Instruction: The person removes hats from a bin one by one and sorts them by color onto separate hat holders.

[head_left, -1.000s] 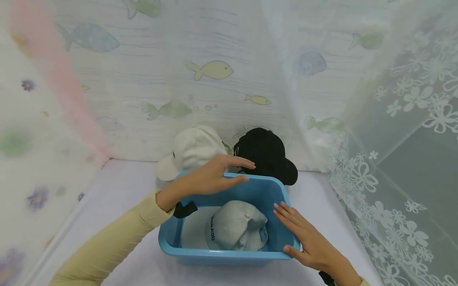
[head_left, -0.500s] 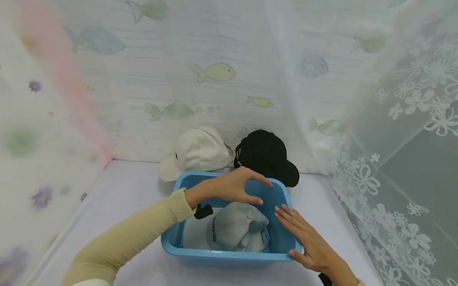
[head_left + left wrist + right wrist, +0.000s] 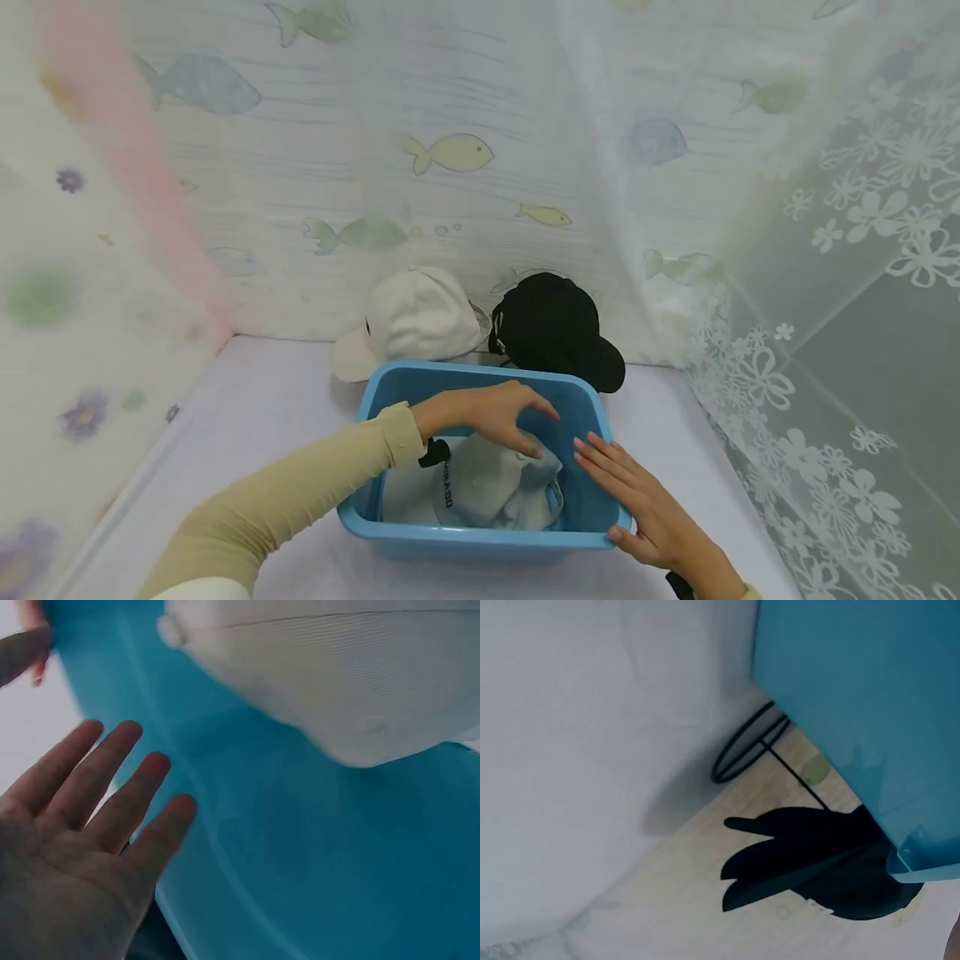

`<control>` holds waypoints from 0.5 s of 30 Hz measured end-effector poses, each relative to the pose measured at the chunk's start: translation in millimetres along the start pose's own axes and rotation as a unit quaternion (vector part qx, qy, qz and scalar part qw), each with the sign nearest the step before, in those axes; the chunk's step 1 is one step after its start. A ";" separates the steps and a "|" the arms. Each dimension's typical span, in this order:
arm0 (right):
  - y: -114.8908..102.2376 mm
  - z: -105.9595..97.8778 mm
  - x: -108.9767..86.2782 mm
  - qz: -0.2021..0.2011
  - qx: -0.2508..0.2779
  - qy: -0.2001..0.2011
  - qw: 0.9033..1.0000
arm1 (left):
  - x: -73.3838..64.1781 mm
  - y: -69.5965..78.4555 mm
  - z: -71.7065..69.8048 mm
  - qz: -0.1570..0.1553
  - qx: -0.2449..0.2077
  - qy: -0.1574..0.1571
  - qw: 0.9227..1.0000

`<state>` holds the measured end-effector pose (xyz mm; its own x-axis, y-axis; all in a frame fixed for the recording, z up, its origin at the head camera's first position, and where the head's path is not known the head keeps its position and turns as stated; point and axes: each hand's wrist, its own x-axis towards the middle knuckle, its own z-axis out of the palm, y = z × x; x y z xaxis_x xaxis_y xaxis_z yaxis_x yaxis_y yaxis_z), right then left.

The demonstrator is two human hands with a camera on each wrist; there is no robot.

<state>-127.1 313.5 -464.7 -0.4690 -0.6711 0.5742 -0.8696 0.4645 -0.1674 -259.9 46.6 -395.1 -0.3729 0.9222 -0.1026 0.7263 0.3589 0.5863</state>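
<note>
A pale grey-blue cap [image 3: 480, 492] with dark lettering lies inside a blue plastic basin [image 3: 487, 537], brim to the left. Over the basin my left hand [image 3: 495, 414] hovers just above the cap's crown, thumb and fingers spread apart. In the left wrist view the fingers of the left hand [image 3: 97, 817] are extended, and a gap separates them from the cap [image 3: 352, 675]. My right hand [image 3: 652, 504] rests on the basin's right rim, fingers straight over the inner side and thumb at the near corner. Only a sliver of it shows in the right wrist view.
Behind the basin sit a white cap [image 3: 423, 312] and a black cap [image 3: 551, 325]. The right wrist view shows black brims [image 3: 802, 859] in layers on a black wire stand [image 3: 742, 754]. A white cloth [image 3: 262, 400] covers the surface; printed curtains [image 3: 450, 192] hang around.
My left hand has moved right and down, from above the basin's far rim to just over the cap inside. The right hand stays on the rim; the caps have not moved.
</note>
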 end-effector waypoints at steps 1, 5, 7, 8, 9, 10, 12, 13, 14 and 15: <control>0.2 0.4 0.3 -0.001 0.000 0.002 1.000 | 0.1 -1.0 1.2 -0.018 0.008 -0.017 1.000; 0.5 1.7 0.8 -0.002 -0.001 0.011 1.000 | -0.4 -5.7 7.6 -0.092 0.039 -0.095 0.990; 0.2 1.9 0.5 -0.002 -0.001 0.015 1.000 | 0.4 -10.2 12.5 -0.108 0.047 -0.120 0.986; 0.0 2.0 0.3 -0.002 0.000 0.016 1.000 | 0.6 -12.4 14.9 -0.114 0.049 -0.127 0.984; -0.2 2.0 0.0 -0.002 0.000 0.018 1.000 | 0.6 -14.3 17.2 -0.118 0.052 -0.130 0.983; -0.4 2.0 -0.2 -0.001 0.000 0.018 1.000 | 0.8 -16.7 19.5 -0.121 0.054 -0.130 0.983; -0.7 2.3 -1.0 0.000 0.002 0.018 1.000 | 1.1 -21.7 23.8 -0.128 0.059 -0.129 0.982; -0.8 2.5 -1.4 0.002 0.001 0.019 1.000 | 1.2 -24.1 25.6 -0.131 0.061 -0.128 0.981; -0.8 2.7 -1.8 0.004 0.002 0.019 1.000 | 1.4 -26.5 27.6 -0.135 0.064 -0.126 0.981; -1.1 2.8 -2.4 0.005 0.002 0.019 1.000 | 1.6 -28.7 29.3 -0.138 0.066 -0.126 0.980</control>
<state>-125.5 313.0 -468.2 -0.4713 -0.6442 0.6024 -0.8657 0.4684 -0.1764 -264.4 42.0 -435.6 -0.4228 0.7878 -0.4478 0.6923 0.5997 0.4014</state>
